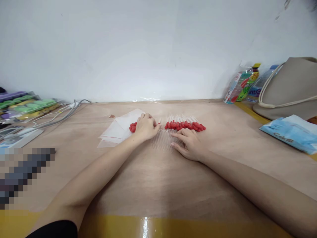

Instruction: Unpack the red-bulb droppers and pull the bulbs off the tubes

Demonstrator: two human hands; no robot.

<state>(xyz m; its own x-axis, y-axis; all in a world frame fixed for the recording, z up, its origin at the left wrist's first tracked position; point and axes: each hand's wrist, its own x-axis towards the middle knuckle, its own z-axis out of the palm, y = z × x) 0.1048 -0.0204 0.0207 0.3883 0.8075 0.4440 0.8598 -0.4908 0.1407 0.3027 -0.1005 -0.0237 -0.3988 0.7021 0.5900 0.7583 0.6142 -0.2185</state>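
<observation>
My left hand lies curled over the table, its fingers bent. Red rubber bulbs show at its left side, and a bit of red lies by its thumb tip. What its fingers hold, if anything, is hidden. To the right runs a row of red-bulbed droppers with thin clear stems pointing to the wall. Below them a row of thin clear tubes lies side by side. My right hand rests at the right end of these tubes, thumb and index finger stretched apart.
Clear plastic bags lie left of my left hand. Cables and packs of coloured items are farther left. Bottles, a beige bag and a blue packet stand or lie at the right. A wall closes the back.
</observation>
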